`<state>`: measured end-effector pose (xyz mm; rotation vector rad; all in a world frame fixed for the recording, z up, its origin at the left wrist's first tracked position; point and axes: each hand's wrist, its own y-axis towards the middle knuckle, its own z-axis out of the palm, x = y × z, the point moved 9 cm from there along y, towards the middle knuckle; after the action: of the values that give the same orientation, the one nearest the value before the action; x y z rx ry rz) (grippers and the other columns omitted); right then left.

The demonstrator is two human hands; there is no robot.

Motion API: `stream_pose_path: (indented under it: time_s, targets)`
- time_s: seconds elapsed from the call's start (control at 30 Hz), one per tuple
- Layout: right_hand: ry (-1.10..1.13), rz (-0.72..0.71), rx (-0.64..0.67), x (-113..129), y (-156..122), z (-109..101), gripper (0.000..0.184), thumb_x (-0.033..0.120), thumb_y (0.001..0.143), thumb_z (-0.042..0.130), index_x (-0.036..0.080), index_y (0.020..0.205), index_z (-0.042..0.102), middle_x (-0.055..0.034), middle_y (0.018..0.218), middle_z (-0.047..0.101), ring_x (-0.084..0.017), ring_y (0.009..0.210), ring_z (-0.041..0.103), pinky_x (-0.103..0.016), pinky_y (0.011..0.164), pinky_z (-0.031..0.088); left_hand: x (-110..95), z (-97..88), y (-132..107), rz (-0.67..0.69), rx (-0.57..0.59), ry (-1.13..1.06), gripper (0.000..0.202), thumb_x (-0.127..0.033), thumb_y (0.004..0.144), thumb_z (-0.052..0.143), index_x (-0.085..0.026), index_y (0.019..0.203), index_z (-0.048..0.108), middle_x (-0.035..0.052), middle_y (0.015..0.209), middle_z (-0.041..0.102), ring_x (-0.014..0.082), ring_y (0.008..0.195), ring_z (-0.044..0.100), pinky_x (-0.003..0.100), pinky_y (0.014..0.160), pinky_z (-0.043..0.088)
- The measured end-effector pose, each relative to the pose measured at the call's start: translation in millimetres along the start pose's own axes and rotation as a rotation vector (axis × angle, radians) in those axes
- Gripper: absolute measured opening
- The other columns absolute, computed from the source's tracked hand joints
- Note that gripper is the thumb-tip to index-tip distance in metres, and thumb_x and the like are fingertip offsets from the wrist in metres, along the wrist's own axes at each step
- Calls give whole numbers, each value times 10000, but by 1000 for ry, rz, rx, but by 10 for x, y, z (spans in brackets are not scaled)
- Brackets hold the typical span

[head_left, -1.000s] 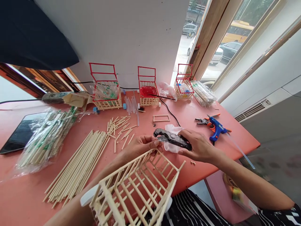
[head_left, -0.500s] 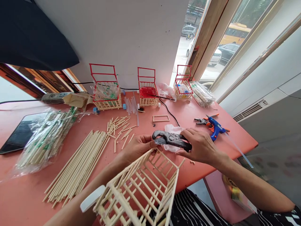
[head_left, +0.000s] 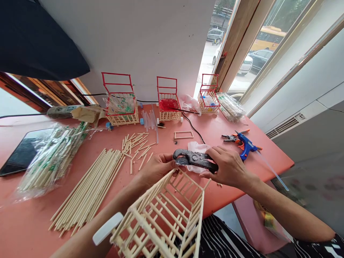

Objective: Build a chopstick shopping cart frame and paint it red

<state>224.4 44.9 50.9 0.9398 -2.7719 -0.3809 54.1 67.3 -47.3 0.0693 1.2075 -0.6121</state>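
My right hand [head_left: 228, 166] grips a pair of dark metal cutters [head_left: 195, 159], jaws pointing left. My left hand [head_left: 156, 166] is curled round the far top corner of a pale stick-built cage frame [head_left: 163, 218], its fingertips right at the cutter jaws. The frame leans from the table edge toward my lap, and a white round piece [head_left: 107, 228] sits at its near left corner. A crumpled white tissue [head_left: 197, 147] lies under the cutters.
On the red table [head_left: 32, 222] lie a fan of long sticks [head_left: 90, 188], short cut sticks [head_left: 138, 145], bagged sticks [head_left: 51, 157], a tablet [head_left: 23, 152], a blue glue gun [head_left: 246, 146], orange pliers [head_left: 231, 137], a small stick rectangle [head_left: 184, 135] and three red-framed stick carts [head_left: 168, 98].
The stick frame has tilted and slid a little lower toward me. The cutters and both hands shifted slightly left and down at its top corner.
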Motion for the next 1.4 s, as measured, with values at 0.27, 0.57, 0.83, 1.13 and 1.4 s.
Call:
stream_pose_path:
  time_s: [0.27,0.57,0.83,1.13,1.4]
  targets:
    - [-29,7,-16,-2,16,-11,656,825,946,420,194,908,596,-96,837,674,-232,734,531,-358,660,300,-80,16,-23,6,-12,29,566,-639,544,961,-121,710,805,63,630,678,112,567,506,248,552,365]
    - [-72,-10,-44,39,30,-29,658,811,956,421,184,937,619,-93,833,676,-232,754,552,-348,663,309,-178,79,-57,-8,-55,31,518,-574,485,987,-126,649,788,68,606,680,113,556,474,260,568,372]
    - [-71,-19,-44,56,38,-26,633,787,974,418,188,898,609,-86,816,681,-224,736,564,-339,647,309,-224,71,-99,25,-94,41,511,-599,519,961,-133,654,800,68,597,685,117,569,486,250,558,361]
    - [-31,6,100,-16,55,34,650,815,941,464,183,928,618,-93,890,691,-214,750,568,-329,629,276,-190,77,-85,2,-102,29,497,-577,474,970,-140,612,776,81,594,704,120,554,504,257,562,386]
    - [53,75,215,-43,47,90,569,762,936,544,201,845,573,-48,799,633,-160,639,477,-291,598,242,-127,33,-70,-7,-139,-42,520,-556,422,1009,-146,681,820,77,586,731,104,520,518,243,555,400]
